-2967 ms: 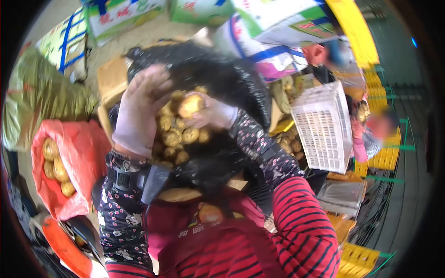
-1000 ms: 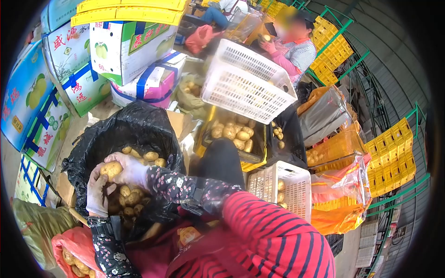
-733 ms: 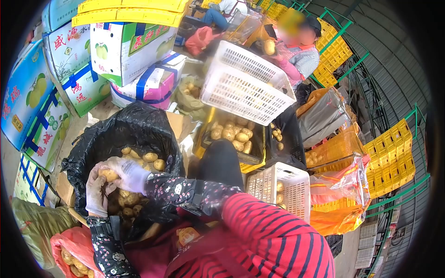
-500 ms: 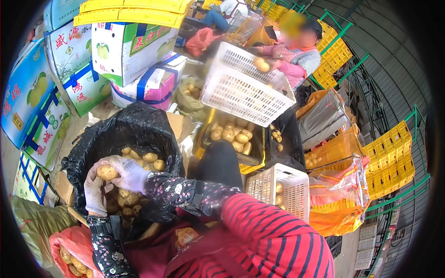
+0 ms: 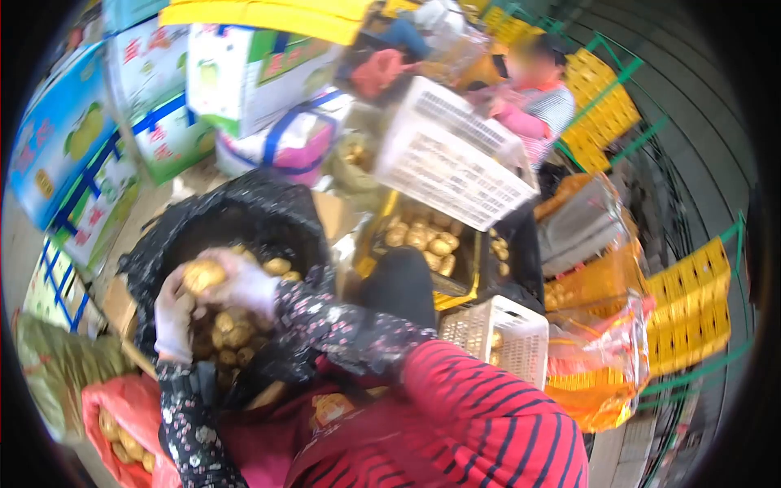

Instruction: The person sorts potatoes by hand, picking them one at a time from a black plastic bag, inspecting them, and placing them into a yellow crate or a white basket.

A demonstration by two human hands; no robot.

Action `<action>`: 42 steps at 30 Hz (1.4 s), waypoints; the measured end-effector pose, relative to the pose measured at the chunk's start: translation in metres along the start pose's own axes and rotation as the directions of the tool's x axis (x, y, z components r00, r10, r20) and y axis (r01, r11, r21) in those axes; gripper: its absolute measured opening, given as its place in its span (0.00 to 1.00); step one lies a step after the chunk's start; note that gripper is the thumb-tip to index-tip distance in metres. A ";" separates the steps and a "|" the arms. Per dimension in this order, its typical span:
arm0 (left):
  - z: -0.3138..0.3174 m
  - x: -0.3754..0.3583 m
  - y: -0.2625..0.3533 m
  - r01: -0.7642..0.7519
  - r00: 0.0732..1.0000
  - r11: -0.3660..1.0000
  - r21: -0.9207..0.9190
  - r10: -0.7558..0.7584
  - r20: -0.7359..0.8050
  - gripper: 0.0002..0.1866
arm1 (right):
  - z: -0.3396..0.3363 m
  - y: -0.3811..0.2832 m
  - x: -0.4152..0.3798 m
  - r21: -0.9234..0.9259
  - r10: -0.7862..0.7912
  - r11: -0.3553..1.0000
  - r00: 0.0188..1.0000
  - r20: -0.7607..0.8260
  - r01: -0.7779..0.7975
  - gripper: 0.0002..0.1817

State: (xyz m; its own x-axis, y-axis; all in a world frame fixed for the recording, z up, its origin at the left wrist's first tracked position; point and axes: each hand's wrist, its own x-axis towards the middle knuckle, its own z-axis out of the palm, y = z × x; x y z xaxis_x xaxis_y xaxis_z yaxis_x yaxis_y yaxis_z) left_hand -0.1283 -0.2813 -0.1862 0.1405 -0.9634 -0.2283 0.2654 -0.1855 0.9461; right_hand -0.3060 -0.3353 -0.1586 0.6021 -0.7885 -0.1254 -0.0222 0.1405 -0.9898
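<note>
One large potato (image 5: 204, 277) is held between my two gloved hands, above a container lined with a black plastic bag (image 5: 281, 195). My right hand (image 5: 249, 285) grips it from the right. Fingers of my left hand (image 5: 173, 319) close around its left side; the thumb is partly blurred. Under and behind my hands, several loose potatoes (image 5: 234, 328) lie inside the black bag.
A red sack of potatoes (image 5: 96, 398) is at lower left. Beyond my knee stand a yellow-edged crate of potatoes (image 5: 358, 262), a large white crate (image 5: 451, 167) and a smaller white crate (image 5: 525, 342). Stacked cartons (image 5: 61, 134) rise at left; a co-worker (image 5: 537, 106) sits opposite.
The view has shifted, so the surroundings appear further right. Both my hands still hold the potato over the bag, its face turned somewhat. The potato at the co-worker's hands is no longer visible.
</note>
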 end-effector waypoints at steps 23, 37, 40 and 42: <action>-0.005 -0.013 0.008 0.149 0.985 0.989 0.023 -0.146 -0.093 0.22 | -0.006 -0.002 -0.001 0.296 0.191 0.931 0.976 0.105 -0.214 0.26; -0.003 -0.015 -0.003 -0.037 0.997 0.998 -0.058 0.041 0.063 0.17 | 0.011 0.007 -0.007 0.148 -0.095 0.986 0.984 0.152 0.072 0.36; 0.001 -0.018 0.005 0.077 0.989 0.996 -0.038 -0.072 0.129 0.16 | 0.013 0.004 -0.006 0.128 -0.068 0.990 0.997 0.040 0.062 0.35; 0.006 -0.023 0.012 0.038 0.997 0.999 -0.033 -0.035 0.072 0.14 | -0.006 0.028 0.007 0.400 -0.037 0.916 0.999 0.039 0.018 0.21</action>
State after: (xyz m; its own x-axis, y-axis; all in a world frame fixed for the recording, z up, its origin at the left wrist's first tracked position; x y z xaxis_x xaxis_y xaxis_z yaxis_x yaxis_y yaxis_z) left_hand -0.1338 -0.2626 -0.1680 0.0617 -0.9677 -0.2444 0.3023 -0.2153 0.9286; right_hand -0.3067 -0.3407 -0.1878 0.6333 -0.7691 -0.0864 0.3099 0.3543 -0.8823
